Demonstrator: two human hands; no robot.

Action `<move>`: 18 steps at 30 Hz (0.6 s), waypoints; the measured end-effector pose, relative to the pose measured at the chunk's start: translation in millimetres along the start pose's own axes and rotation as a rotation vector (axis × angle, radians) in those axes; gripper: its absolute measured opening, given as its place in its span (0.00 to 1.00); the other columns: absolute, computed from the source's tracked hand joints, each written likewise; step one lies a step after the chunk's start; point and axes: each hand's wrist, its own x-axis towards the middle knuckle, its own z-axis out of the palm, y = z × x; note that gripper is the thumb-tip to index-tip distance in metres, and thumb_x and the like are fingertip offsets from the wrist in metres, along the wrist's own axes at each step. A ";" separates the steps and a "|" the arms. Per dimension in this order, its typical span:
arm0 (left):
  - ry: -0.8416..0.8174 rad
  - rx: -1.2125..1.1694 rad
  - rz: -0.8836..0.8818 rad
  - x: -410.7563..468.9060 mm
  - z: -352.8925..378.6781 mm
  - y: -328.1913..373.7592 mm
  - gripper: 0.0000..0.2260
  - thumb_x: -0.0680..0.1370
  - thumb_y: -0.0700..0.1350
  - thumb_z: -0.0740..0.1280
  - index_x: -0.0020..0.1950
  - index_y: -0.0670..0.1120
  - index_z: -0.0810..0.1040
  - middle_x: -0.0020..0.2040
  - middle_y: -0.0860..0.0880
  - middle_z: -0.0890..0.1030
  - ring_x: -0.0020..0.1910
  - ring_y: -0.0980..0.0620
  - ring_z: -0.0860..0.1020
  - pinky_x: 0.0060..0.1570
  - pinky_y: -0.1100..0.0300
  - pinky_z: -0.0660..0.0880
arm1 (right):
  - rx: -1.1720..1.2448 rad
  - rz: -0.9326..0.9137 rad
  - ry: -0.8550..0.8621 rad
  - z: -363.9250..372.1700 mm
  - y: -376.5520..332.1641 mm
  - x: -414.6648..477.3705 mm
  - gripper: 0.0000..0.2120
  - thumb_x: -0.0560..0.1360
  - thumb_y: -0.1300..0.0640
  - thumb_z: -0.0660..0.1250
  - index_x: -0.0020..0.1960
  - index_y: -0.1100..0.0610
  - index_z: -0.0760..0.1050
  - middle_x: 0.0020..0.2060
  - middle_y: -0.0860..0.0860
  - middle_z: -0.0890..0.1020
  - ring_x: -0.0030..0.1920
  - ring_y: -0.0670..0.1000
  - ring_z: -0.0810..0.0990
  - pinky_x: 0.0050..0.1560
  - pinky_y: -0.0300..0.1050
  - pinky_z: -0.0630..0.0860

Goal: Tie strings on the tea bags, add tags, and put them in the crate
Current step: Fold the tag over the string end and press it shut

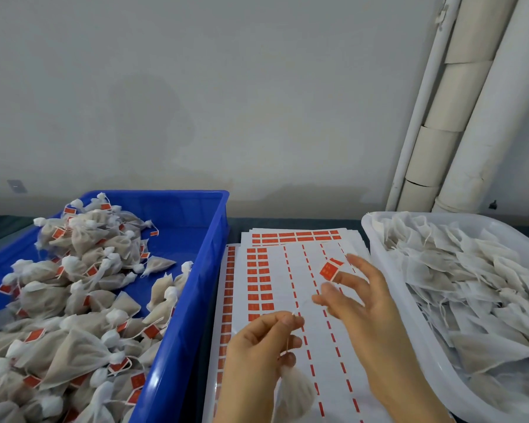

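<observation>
Our left hand (pixel 266 340) pinches the string (pixel 288 346), tea bag (pixel 295 392) hanging at 6 o'clock | right hand (pixel 364 303) spread, red tag (pixel 330 270) stuck on a fingertip | string end at 7 o'clock from tag | blue crate (pixel 193 300) at 9 o'clock

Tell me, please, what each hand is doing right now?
Left hand: closed, pinching the string of a hanging tea bag.
Right hand: open, fingers spread, with an orange tag stuck on a fingertip.
</observation>
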 end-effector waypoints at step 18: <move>0.020 -0.124 0.023 -6.4 10.4 5.1 0.04 0.66 0.46 0.71 0.37 0.50 0.86 0.36 0.43 0.84 0.35 0.48 0.80 0.33 0.59 0.75 | 0.038 0.108 -0.028 11.5 2.6 -19.2 0.04 0.68 0.57 0.73 0.42 0.50 0.81 0.34 0.44 0.84 0.36 0.44 0.82 0.37 0.36 0.80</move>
